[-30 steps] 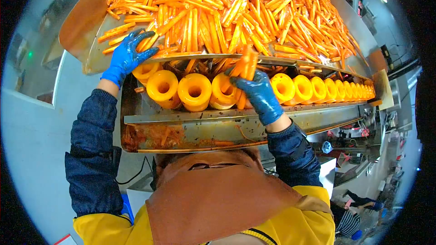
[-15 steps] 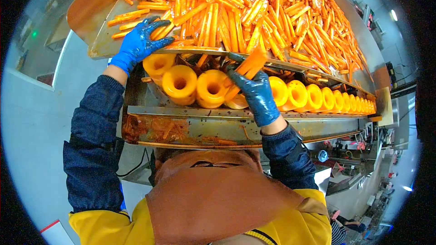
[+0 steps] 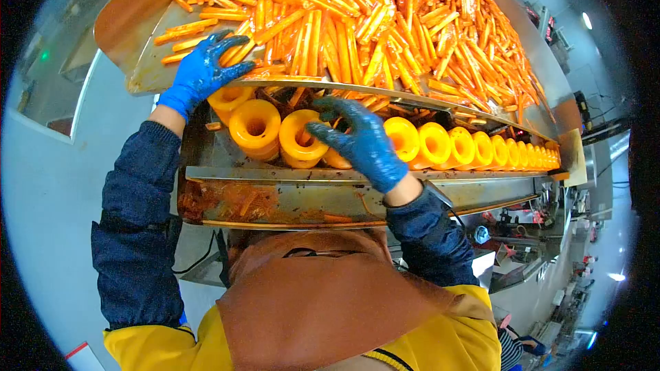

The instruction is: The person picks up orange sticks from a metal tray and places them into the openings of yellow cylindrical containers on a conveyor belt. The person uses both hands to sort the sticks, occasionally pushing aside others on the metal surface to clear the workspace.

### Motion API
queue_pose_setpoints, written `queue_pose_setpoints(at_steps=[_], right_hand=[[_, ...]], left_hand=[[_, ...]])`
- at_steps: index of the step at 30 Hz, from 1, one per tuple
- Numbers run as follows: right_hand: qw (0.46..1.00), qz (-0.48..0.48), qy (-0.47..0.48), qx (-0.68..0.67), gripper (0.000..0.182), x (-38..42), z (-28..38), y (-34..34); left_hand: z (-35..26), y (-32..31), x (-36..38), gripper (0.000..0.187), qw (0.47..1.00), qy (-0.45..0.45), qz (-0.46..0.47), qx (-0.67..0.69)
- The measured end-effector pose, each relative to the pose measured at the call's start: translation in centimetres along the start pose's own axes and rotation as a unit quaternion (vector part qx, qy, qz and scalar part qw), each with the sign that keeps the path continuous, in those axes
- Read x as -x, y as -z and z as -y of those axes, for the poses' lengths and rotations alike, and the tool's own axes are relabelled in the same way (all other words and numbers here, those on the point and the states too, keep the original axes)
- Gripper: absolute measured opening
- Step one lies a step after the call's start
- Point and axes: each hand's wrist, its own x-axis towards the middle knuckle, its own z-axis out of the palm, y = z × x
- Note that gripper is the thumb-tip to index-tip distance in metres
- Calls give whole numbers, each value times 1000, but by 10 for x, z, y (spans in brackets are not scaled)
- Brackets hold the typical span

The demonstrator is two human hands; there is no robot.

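My left hand (image 3: 205, 74), in a blue glove with dark smears, rests at the near left edge of the metal tray (image 3: 141, 69), beside a heap of glossy orange sticks (image 3: 313, 38). Its fingers are spread, and I see nothing held in them. My right hand (image 3: 364, 141), in a wet, darker-looking blue glove, hovers over a row of orange funnel-like cups (image 3: 240, 139). The fingers are apart and empty, with one fingertip by the mouth of a cup (image 3: 292, 148). Part of the row is hidden under this hand.
A metal rail (image 3: 275, 174) runs along the near side of the cups. In front of it lies a stained trough (image 3: 316, 199) with orange scraps. A brown apron (image 3: 323, 302) covers my front. Machinery and part of another person (image 3: 512, 350) show at lower right.
My right hand held a bundle of orange sticks earlier; now the bundle is gone from it and the fingers have opened. My left hand stays by the tray edge. The whole view shifted slightly.
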Motion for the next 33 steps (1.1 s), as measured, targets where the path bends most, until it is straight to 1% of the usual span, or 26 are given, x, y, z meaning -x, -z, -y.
queue_pose_setpoints(at_steps=[1, 2, 3, 4, 5, 6, 7, 9, 10, 12, 15, 17, 18, 19, 21, 22, 23, 24, 25, 26, 27, 28, 29, 30, 31, 33], right_hand=[[996, 33, -61, -50, 30, -3, 4, 23], [998, 3, -49, -25, 29, -7, -4, 43], [996, -52, -73, 13, 29, -9, -34, 62], [985, -76, -101, 114, 36, -16, -47, 90], [961, -84, -102, 244, 45, -21, -39, 117], [938, -17, -124, 324, 44, -27, -44, 141], [909, 35, -72, 410, 49, -28, -63, 161], [905, 116, -62, 405, 54, -30, -87, 178], [905, 115, -62, 404, 54, -37, -90, 186], [854, 242, -106, 449, 58, -48, -94, 197], [841, 317, -41, 436, 50, -58, -117, 213], [862, 287, -24, 418, 46, -58, -112, 220], [843, 311, -71, 433, 45, -64, -105, 222], [836, 292, -81, 457, 37, -65, -88, 221], [933, 124, -129, 312, 29, -56, -48, 206], [972, 51, -150, 173, 23, -50, -21, 191], [985, -25, -169, 30, 17, -42, -1, 173], [995, -62, -76, 35, 14, -36, 1, 157], [981, -91, -109, -133, 17, -25, 8, 133], [979, -74, -113, -150, 20, -20, 14, 112], [975, -83, -103, -180, 21, -13, 2, 84], [961, -37, -159, -225, 22, -7, 5, 61], [963, 4, -163, -214, 21, -4, 2, 43], [973, 5, -172, -156, 20, 1, -1, 27], [985, -4, -116, -130, 20, 2, -1, 21], [991, -52, -94, -85, 20, 3, 5, 21]], left_hand=[[1, -1, 1, 56, 1000, -1, -4, -1], [2, -1, 1, 56, 1000, 5, 2, -2], [0, 0, 0, 56, 1000, 2, 1, 1], [-3, 1, 0, 55, 1000, 8, 2, -2], [-4, 2, 1, 54, 1000, 15, 4, -4], [-4, 2, 0, 54, 1000, 15, 3, -3], [-4, 2, 0, 54, 1000, 15, 4, 5], [-3, 1, 0, 53, 1000, 14, 6, 12], [-2, 1, -1, 53, 1000, 14, 6, 6], [-2, 1, -1, 53, 1000, 16, 6, -1], [-1, 2, 0, 56, 999, 24, 25, 3], [0, 0, -1, 56, 1000, 14, 14, -3], [1, 0, -1, 55, 1000, 12, 11, -1], [-1, 1, 0, 55, 1000, 18, 11, -4], [-4, 2, 1, 54, 1000, 14, 6, -2], [-3, 2, 1, 53, 1000, 15, 6, 2], [-3, 2, 0, 53, 1000, 18, 7, 1], [-2, 1, -1, 53, 1000, 16, 10, -4], [-2, 1, -1, 53, 1000, 14, 13, -9], [-4, 2, 0, 52, 1000, 23, 13, 0], [-4, 3, 1, 52, 1000, 24, 13, -2], [-4, 2, 1, 52, 1000, 21, 9, 5], [-3, 2, 1, 52, 1000, 18, 5, 12], [-4, 1, 1, 52, 1000, 16, 5, 9], [-4, 1, 0, 52, 1000, 20, 10, -1], [-2, 1, -1, 52, 1000, 25, 14, -10]])
